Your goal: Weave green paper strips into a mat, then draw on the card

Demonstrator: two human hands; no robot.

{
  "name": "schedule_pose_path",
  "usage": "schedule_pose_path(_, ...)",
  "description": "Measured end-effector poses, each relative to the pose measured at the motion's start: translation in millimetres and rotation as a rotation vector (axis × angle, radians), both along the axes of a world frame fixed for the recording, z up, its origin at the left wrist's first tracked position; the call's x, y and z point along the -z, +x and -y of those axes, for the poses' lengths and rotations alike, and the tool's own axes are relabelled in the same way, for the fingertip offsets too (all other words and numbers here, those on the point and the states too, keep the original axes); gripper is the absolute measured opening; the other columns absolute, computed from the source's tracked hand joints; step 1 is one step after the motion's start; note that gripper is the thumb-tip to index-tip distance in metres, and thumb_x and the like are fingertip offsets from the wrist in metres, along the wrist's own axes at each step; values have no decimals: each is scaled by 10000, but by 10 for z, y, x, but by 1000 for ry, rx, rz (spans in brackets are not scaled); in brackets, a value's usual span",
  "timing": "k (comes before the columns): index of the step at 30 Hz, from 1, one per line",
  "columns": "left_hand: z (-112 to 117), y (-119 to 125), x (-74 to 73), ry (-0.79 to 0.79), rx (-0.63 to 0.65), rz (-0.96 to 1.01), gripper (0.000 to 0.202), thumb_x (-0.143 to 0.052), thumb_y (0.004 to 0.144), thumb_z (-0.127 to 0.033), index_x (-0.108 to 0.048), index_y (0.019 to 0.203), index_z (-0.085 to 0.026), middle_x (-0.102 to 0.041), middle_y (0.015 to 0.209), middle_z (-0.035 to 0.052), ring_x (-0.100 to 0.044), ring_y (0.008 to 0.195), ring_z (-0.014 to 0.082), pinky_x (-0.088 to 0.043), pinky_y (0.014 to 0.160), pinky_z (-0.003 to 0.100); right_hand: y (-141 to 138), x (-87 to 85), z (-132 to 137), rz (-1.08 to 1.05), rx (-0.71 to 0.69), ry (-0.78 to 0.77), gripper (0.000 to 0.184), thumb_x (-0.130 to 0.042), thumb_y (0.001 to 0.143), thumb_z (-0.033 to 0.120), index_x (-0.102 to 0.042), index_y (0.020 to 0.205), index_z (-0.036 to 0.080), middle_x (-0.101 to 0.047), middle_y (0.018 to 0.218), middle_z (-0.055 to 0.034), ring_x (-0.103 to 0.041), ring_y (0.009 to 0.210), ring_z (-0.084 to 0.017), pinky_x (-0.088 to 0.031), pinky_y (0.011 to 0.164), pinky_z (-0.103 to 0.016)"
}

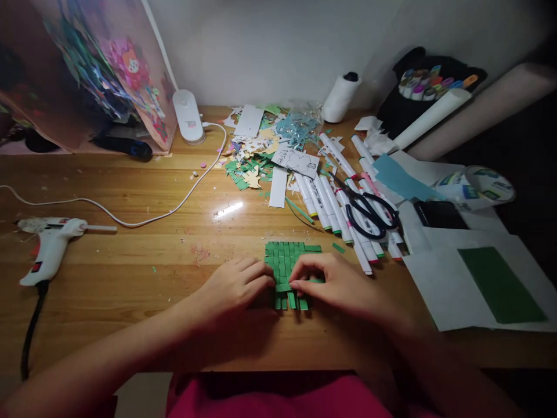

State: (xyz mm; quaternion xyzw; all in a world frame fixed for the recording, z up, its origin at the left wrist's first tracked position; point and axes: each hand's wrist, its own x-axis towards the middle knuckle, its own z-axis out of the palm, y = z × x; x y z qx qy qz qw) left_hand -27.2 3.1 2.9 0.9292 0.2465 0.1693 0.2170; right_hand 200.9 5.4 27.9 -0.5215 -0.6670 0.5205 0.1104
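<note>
On the wooden desk [130,290], both hands [237,287] pinch a woven green paper mat [287,261].

Left of the green mat [289,264], bare desk [143,273] is left open as far as the glue gun [47,247] and its cable [130,217]. Right of the mat, passage is blocked by markers [335,206] and scissors [369,212]. Behind the mat, a bare strip is bounded by paper scraps [261,151].
</note>
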Motion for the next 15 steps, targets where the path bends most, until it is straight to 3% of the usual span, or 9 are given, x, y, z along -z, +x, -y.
schedule_pose_path(6,-20,-12,-38,22,30,66,148,-525,934,-274,-610,951,-154,-693,941,75,-635,808,170,-504,699,275,-28,33,35,39,5,31,104,-614,755,168,-702,710,202,-689,724,-2,-583,652,-134,-403,580,-230)
schedule_pose_path(10,-36,-19,-22,-42,-32,107,178,-445,965,-192,-615,923,-163,-698,885,58,-639,768,141,-500,678,246,-43,53,63,18,-7,16,109,-613,753,172,-703,703,209,-685,697,7,-572,627,-128,-400,568,-228)
schedule_pose_path(15,-31,-2,-1,-110,-92,135,197,-426,972,-198,-605,901,-159,-688,868,65,-630,764,136,-497,675,241,-87,96,114,7,22,49,97,-616,761,173,-689,705,203,-676,683,7,-573,618,-127,-408,580,-235)
